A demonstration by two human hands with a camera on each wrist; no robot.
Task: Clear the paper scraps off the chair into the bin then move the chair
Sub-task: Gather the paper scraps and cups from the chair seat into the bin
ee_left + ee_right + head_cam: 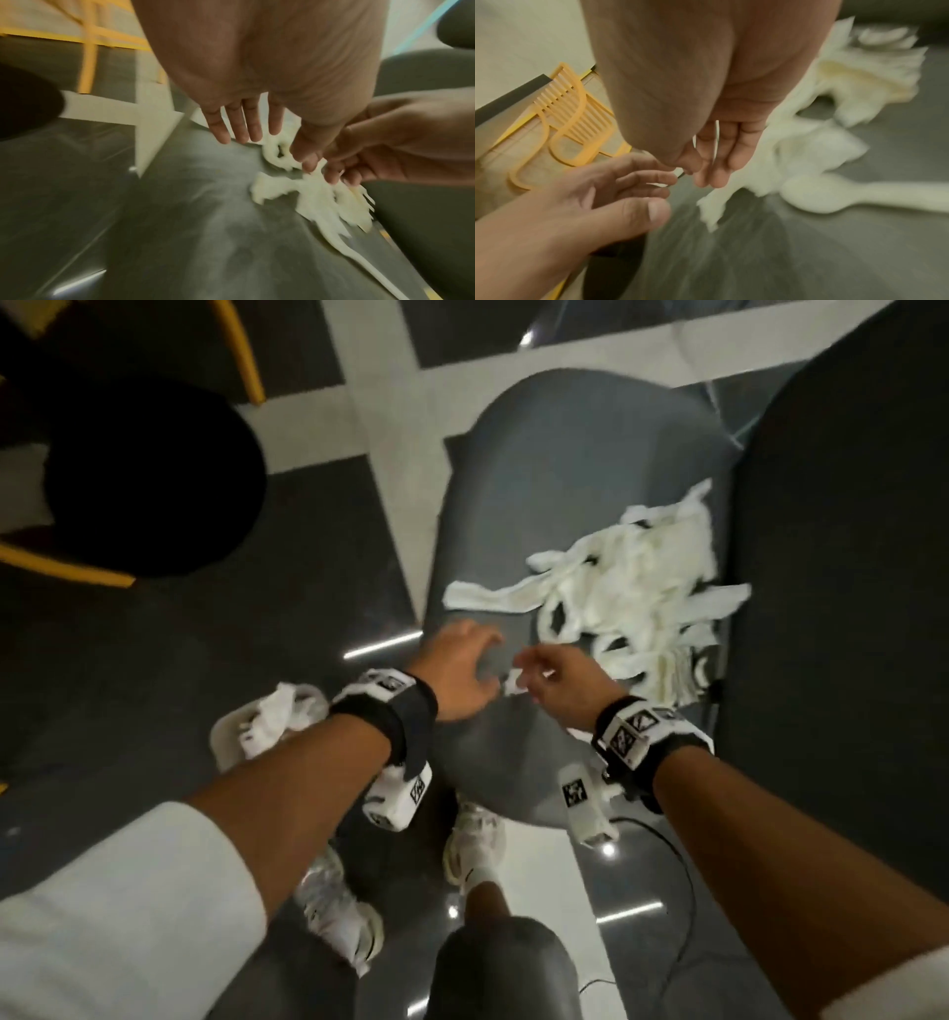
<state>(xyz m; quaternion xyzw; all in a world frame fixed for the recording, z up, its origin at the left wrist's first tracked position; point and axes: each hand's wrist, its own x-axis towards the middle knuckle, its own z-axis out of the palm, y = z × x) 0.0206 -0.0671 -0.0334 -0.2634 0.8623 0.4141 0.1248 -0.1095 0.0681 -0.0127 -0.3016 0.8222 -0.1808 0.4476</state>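
Observation:
A grey chair seat (pixel 539 480) fills the middle of the head view. A heap of white paper scraps (pixel 631 588) lies on its right half, blurred in the wrist views (pixel 321 199) (pixel 816 154). Both hands meet over the seat's near part. My right hand (pixel 560 680) pinches a small white scrap (pixel 513 684), and a thin strip runs across its curled fingers (pixel 727 162). My left hand (pixel 462 670) is beside it with fingers (pixel 241 125) spread and straight, fingertips close to that scrap. A pale bin (pixel 226 737) holding paper stands on the floor under my left forearm.
A large dark upholstered surface (pixel 847 608) rises along the seat's right side. A black round seat on yellow legs (pixel 149 480) stands at the left, and yellow-framed chairs (pixel 577 121) show in the right wrist view. My shoes (pixel 472 839) and a cable (pixel 683 891) lie on the glossy floor.

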